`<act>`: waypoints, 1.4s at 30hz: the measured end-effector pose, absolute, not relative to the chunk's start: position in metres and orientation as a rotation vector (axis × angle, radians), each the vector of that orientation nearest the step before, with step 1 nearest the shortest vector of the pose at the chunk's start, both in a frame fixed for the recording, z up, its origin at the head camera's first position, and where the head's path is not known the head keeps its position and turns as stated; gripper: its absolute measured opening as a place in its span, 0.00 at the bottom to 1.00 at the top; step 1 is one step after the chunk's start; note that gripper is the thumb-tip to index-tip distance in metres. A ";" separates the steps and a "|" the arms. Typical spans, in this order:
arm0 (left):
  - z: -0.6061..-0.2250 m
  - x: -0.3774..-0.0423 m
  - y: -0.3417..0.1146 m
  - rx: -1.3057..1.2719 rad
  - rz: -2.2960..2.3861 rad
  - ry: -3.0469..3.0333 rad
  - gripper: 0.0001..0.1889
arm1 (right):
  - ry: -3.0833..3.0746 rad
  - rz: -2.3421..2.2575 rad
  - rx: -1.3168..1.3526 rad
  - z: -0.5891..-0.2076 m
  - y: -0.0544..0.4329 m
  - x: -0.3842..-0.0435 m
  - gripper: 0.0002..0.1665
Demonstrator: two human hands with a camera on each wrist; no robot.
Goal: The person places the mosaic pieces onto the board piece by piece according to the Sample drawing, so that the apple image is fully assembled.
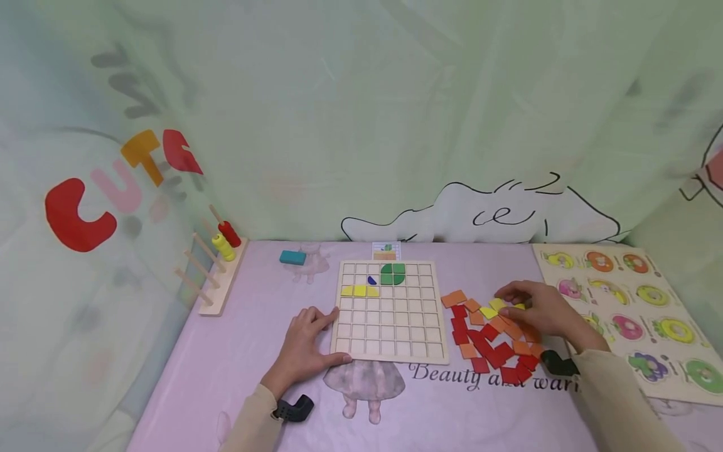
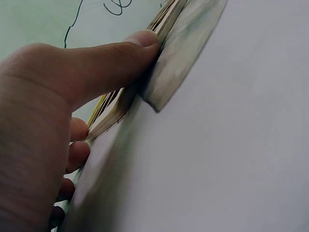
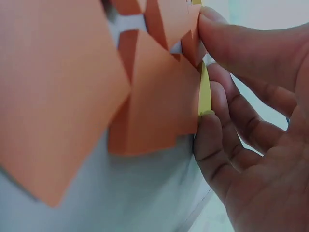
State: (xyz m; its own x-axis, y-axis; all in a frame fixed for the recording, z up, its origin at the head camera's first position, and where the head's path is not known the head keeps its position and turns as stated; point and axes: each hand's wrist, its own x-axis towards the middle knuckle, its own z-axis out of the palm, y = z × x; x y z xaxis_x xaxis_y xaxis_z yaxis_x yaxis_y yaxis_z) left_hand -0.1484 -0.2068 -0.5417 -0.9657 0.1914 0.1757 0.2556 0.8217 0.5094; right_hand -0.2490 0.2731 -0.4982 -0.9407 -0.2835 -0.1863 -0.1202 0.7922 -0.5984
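Note:
The wooden grid board (image 1: 395,328) lies flat at the table's middle. Several green pieces (image 1: 393,274) make a leaf shape on it, beside a small dark blue piece (image 1: 371,280) and a row of yellow pieces (image 1: 359,290). My left hand (image 1: 305,342) is at the near left corner, thumb along the front edge, fingers by the left side. On the right, my right hand (image 1: 536,307) reaches into a loose heap of red tiles (image 1: 497,355) and orange tiles (image 3: 157,96). Its thumb and fingertips stand apart around a yellow tile (image 1: 497,304); another yellow tile (image 3: 204,92) touches a fingertip.
Behind the board is a small pattern card (image 1: 386,251). A teal block (image 1: 292,257) lies at back left, near a peg rack (image 1: 223,282) with yellow and red beads. A fruit puzzle board (image 1: 632,320) lies right of the heap. Black wrist devices show at both sleeves.

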 end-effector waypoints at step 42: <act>-0.541 -0.149 -0.207 -0.369 -0.836 -2.883 0.52 | 2.812 -1.037 -0.345 -0.489 0.229 -0.237 0.16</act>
State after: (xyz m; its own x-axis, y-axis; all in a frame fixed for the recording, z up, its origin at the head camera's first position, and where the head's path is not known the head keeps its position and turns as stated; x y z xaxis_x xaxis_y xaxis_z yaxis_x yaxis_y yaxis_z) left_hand -0.1486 -0.2071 -0.5409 -0.9634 0.1996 0.1789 0.2644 0.8181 0.5106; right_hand -0.2372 0.2294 -0.4892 -0.9661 -0.2553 -0.0378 -0.1696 0.7385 -0.6526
